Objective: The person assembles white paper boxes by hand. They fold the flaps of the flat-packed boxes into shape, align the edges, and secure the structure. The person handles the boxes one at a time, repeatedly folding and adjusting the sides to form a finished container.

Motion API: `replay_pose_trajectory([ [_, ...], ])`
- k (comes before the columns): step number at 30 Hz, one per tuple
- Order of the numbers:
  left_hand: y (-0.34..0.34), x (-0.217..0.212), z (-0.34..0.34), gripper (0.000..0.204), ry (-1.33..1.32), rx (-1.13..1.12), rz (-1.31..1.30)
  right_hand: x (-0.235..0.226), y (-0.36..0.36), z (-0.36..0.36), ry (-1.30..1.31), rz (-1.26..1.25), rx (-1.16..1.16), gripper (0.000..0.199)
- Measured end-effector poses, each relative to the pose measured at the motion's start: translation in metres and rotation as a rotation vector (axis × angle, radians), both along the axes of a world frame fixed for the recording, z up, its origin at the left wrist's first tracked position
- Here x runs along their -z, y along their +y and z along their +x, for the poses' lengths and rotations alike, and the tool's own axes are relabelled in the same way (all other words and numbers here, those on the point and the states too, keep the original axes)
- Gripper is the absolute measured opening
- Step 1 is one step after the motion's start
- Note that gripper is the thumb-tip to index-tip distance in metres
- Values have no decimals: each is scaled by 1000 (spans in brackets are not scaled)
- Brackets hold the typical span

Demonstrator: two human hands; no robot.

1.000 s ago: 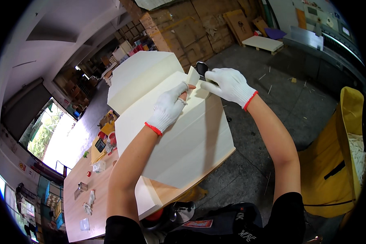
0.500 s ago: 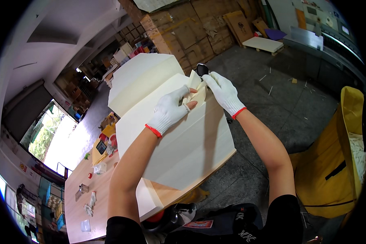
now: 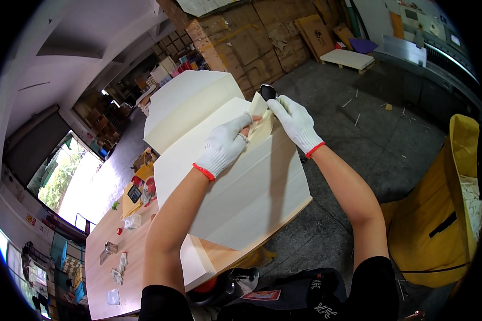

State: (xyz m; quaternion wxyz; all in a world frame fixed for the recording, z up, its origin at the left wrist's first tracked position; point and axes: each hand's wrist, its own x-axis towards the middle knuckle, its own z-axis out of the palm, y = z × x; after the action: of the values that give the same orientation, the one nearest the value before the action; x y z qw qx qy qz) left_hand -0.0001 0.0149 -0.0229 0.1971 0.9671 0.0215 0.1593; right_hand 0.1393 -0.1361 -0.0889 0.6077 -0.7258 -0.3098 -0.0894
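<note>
Two gloved hands meet over pale paper on my remote feed. The left hand (image 3: 225, 143), in a white knit glove with a red cuff, lies palm down on a broad white paper stack (image 3: 235, 206), its fingers narrow and half-curled, bare fingertips at the loose cream paper pieces (image 3: 261, 130) just ahead and to its right. Whether those fingers pinch the paper, I cannot tell.

The right hand (image 3: 295, 123), gloved alike, reaches in from the other side, fingers bent and close together at the stack's far right edge, the cream pieces just to its left. I cannot tell what it grips. A dark, glossy rounded object (image 3: 268, 92) shows just beyond its fingertips, its kind unclear to me. A cream flap (image 3: 257, 104) stands tilted between the two hands.

Beyond the left hand, a second white stack (image 3: 193, 101) rises higher. Nearer the wearer, below that hand, a lower white stack (image 3: 194, 265) sits on the wood-topped bench (image 3: 160, 299). To its left I see a calculator (image 3: 134, 193) and a crumpled white glove (image 3: 118, 275). Well to the right of the right hand stands a yellow sack (image 3: 420, 241) holding pale scraps (image 3: 469, 198).
</note>
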Motion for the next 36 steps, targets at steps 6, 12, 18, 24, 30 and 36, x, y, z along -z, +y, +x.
replay_pose_trajectory([
  [6, -10, -6, -4, 32, 86, -52, 23, 3, 0, -1, -19, 46, -4, 53],
  [12, -12, -9, -2, 35, 116, -74, -6, 3, -1, 0, 1, 31, 20, 52],
  [18, -6, -2, -3, 40, 23, 36, 120, 2, -2, -1, 0, -12, 14, 51],
  [24, -14, -3, -22, 49, -65, -80, 413, -4, -28, 3, -60, 74, 133, 50],
  [30, 15, -34, -33, 39, 75, -243, 471, -39, -16, -61, -226, 201, -114, 37],
  [36, 118, -93, -72, 35, -551, -452, -17, -37, 53, -148, -713, -32, -333, 55],
])
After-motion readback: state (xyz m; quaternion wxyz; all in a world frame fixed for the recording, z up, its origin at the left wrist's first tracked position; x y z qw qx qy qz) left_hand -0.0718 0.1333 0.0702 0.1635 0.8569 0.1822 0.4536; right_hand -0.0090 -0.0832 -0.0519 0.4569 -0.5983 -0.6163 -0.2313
